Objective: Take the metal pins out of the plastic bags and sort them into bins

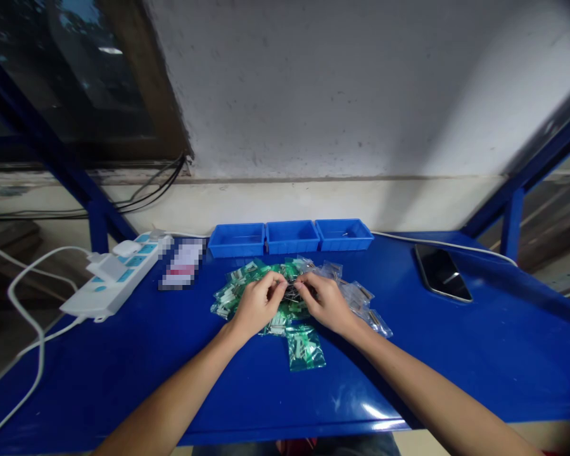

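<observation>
A heap of small clear and green packets (pixel 240 286) lies in the middle of the blue table (pixel 456 354). My left hand (pixel 258 305) and my right hand (pixel 326 302) meet over the heap, fingers pinched together on a small packet (pixel 292 292) held between them. What is in that packet is too small to make out. One green packet (pixel 304 347) lies apart, nearer to me than the heap.
Three blue bins (pixel 291 237) stand in a row behind the heap. A white power strip (pixel 116 275) with plugs and cables sits at the left. A dark phone (pixel 443 272) lies at the right, with a white cable behind it. A blurred card (pixel 183 264) lies beside the strip.
</observation>
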### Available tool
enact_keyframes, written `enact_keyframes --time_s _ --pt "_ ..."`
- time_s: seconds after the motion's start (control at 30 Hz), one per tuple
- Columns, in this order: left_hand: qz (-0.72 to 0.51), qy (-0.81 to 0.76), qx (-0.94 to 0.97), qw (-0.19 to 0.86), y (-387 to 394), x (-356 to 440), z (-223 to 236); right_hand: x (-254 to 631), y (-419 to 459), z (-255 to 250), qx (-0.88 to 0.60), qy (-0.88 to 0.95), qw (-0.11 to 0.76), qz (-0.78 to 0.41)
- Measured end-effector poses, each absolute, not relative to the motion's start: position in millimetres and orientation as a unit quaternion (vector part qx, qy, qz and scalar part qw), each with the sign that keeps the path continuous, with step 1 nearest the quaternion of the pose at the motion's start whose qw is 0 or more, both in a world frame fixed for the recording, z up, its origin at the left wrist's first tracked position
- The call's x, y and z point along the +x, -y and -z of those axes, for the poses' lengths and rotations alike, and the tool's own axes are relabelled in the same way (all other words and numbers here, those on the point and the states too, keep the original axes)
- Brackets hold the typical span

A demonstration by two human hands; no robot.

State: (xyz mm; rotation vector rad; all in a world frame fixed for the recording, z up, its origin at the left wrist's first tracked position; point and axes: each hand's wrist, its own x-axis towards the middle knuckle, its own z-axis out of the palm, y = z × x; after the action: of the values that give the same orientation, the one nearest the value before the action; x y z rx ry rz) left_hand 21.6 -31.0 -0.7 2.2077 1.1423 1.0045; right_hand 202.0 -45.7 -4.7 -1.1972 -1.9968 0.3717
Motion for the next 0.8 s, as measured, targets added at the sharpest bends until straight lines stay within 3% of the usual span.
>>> enact_keyframes --time_s 0.8 --pt "-0.379 -0.420 0.797 0.210 29.5 21.5 2.1 206.1 44.6 -0.9 -0.467 0.805 0.361 -0.056"
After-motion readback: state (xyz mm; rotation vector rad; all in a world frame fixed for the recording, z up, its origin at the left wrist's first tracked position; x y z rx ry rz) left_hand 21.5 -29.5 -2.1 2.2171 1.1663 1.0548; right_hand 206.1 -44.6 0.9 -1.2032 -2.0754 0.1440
